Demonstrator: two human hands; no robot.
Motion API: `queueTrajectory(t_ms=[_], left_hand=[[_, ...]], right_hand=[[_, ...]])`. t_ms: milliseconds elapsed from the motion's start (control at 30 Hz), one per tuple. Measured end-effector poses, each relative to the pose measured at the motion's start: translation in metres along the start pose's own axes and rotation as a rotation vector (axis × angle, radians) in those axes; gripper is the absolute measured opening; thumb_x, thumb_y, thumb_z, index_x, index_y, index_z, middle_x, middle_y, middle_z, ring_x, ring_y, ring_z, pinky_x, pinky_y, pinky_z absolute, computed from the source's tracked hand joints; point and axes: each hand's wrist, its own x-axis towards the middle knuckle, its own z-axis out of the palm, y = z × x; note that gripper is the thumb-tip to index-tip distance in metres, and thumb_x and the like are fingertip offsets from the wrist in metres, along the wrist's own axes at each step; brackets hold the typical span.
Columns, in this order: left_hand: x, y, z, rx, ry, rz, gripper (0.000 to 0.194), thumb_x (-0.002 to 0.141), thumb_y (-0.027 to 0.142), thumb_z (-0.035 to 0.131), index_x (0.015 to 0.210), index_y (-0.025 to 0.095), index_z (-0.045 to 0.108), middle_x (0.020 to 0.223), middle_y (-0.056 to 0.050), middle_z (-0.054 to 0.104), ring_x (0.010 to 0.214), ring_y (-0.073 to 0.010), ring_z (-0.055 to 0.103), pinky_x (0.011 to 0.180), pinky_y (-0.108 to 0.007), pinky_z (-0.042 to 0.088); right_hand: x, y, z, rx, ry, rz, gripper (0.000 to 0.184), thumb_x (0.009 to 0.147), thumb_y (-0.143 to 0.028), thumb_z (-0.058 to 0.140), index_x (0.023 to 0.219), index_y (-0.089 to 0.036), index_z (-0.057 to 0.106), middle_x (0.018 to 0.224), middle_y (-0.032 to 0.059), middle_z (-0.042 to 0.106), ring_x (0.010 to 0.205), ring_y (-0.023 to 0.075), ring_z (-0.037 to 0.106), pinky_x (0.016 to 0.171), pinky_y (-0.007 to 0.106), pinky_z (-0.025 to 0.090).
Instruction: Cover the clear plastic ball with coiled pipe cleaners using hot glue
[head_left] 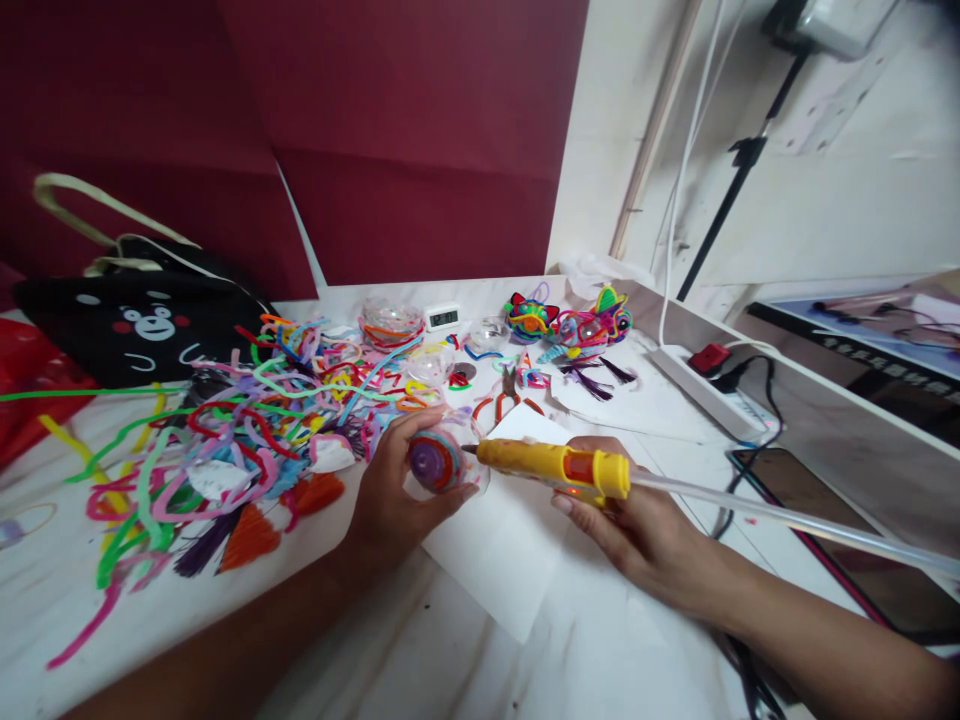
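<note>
Between the thumb and fingers of my left hand (390,500) is a clear plastic ball (477,476) with purple, red and blue pipe cleaner coiled on one side. My right hand (637,520) is wrapped round a yellow hot glue gun (536,460), and a long clear glue stick (780,515) runs out of its back. The gun's dark nozzle points left and meets the edge of the ball; whether it touches I cannot tell. Under both hands lies a white sheet of paper (502,580).
A tangled heap of pipe cleaners (247,430) covers the left side. Orange-handled pliers (511,385), a small digital clock (442,318) and finished colourful ornaments (581,330) stand behind. To the right are a power strip (709,390), a cable and a tablet (847,540); a black bag (142,310) sits back left.
</note>
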Motion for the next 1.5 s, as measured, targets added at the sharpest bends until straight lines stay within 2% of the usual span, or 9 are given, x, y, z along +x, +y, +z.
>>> queueTrajectory(t_ms=[100, 233, 433, 667, 967, 1233, 1500], left_hand=[[-0.001, -0.001, 0.0, -0.029, -0.019, 0.047, 0.072, 0.082, 0.047, 0.092, 0.146, 0.031, 0.062, 0.151, -0.01, 0.07, 0.146, -0.0344, 0.064, 0.125, -0.05, 0.053], [-0.001, 0.002, 0.001, -0.003, -0.023, 0.119, 0.071, 0.08, 0.044, 0.093, 0.143, 0.029, 0.063, 0.147, -0.01, 0.073, 0.141, -0.0351, 0.068, 0.121, -0.05, 0.057], [-0.001, 0.012, -0.001, 0.042, -0.058, 0.205, 0.065, 0.085, 0.036, 0.092, 0.141, 0.026, 0.062, 0.149, -0.011, 0.072, 0.141, -0.0352, 0.069, 0.122, -0.048, 0.057], [0.001, 0.014, 0.001, 0.044, -0.082, 0.291, 0.066, 0.084, 0.035, 0.092, 0.141, 0.028, 0.061, 0.149, -0.013, 0.071, 0.14, -0.0373, 0.069, 0.12, -0.055, 0.059], [0.0, 0.019, 0.002, 0.027, -0.08, 0.203, 0.063, 0.081, 0.034, 0.093, 0.136, 0.026, 0.063, 0.146, -0.013, 0.073, 0.14, -0.0367, 0.069, 0.122, -0.051, 0.056], [0.0, 0.009, 0.0, -0.004, -0.029, 0.144, 0.069, 0.079, 0.042, 0.095, 0.14, 0.029, 0.064, 0.145, -0.01, 0.074, 0.139, -0.0356, 0.069, 0.121, -0.051, 0.057], [-0.001, -0.002, 0.002, -0.135, 0.015, 0.028, 0.075, 0.075, 0.045, 0.098, 0.143, 0.033, 0.067, 0.148, -0.009, 0.072, 0.144, -0.0358, 0.066, 0.123, -0.051, 0.055]], right_hand=[[0.0, 0.0, 0.0, -0.006, -0.008, 0.001, 0.004, 0.11, -0.022, 0.055, 0.109, -0.025, 0.056, 0.118, 0.0113, 0.073, 0.097, 0.0232, 0.077, 0.083, 0.035, 0.067], [-0.001, 0.002, 0.001, -0.006, -0.007, 0.006, 0.004, 0.11, -0.022, 0.056, 0.112, -0.025, 0.057, 0.117, 0.0096, 0.073, 0.095, 0.0224, 0.076, 0.082, 0.034, 0.066], [-0.003, 0.003, 0.003, -0.013, 0.013, -0.008, 0.005, 0.11, -0.022, 0.057, 0.113, -0.026, 0.058, 0.12, 0.009, 0.073, 0.092, 0.0216, 0.075, 0.071, 0.03, 0.064], [-0.001, 0.002, 0.003, -0.05, 0.031, -0.052, 0.003, 0.112, -0.025, 0.055, 0.114, -0.026, 0.056, 0.117, 0.0096, 0.074, 0.092, 0.022, 0.076, 0.077, 0.033, 0.065], [-0.001, 0.001, 0.003, -0.04, 0.036, -0.047, 0.004, 0.111, -0.024, 0.057, 0.114, -0.026, 0.057, 0.116, 0.0085, 0.074, 0.089, 0.0212, 0.074, 0.073, 0.031, 0.062], [-0.004, 0.004, 0.004, -0.064, 0.03, -0.033, 0.008, 0.111, -0.022, 0.056, 0.116, -0.027, 0.055, 0.117, 0.0072, 0.073, 0.088, 0.0211, 0.074, 0.077, 0.033, 0.062], [-0.004, 0.002, 0.003, -0.069, 0.021, -0.061, 0.008, 0.112, -0.023, 0.054, 0.119, -0.027, 0.052, 0.119, 0.0087, 0.072, 0.094, 0.0235, 0.076, 0.079, 0.037, 0.064]])
